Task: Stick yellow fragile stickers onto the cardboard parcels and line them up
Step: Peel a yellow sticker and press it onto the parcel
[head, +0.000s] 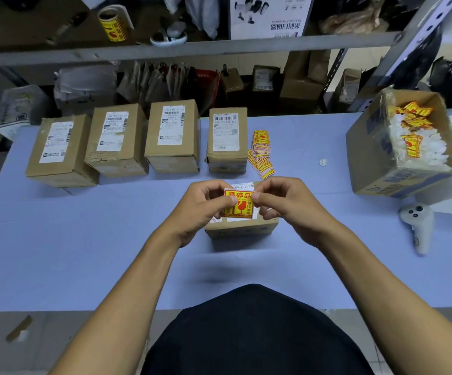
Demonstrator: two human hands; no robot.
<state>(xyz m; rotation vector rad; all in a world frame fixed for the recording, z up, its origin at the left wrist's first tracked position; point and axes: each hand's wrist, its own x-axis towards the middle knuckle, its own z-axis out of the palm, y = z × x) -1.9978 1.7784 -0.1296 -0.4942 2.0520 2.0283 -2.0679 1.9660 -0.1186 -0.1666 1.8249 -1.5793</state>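
- The left hand (pixel 203 204) and right hand (pixel 281 200) meet over a small cardboard parcel (pixel 242 228) in the middle of the blue counter (pixel 84 239).
- Between them is a yellow and red fragile sticker (pixel 238 204), held just above the parcel's top label; the fingers of each hand are closed in a pinch on one side edge of it.
- Whether the sticker already touches the parcel cannot be told.
- Four more parcels stand in a row along the far side of the counter: (pixel 60 150), (pixel 116 140), (pixel 173 135), (pixel 227 139), each with a white shipping label on top.
- A loose pile of stickers (pixel 261 155) lies just right of the last parcel in the row.
- An open cardboard box (pixel 397 147) at the right holds white scraps and crumpled yellow stickers.
- A white controller (pixel 418 226) lies near that box.
- A sticker roll (pixel 114 23) sits on the shelf above.
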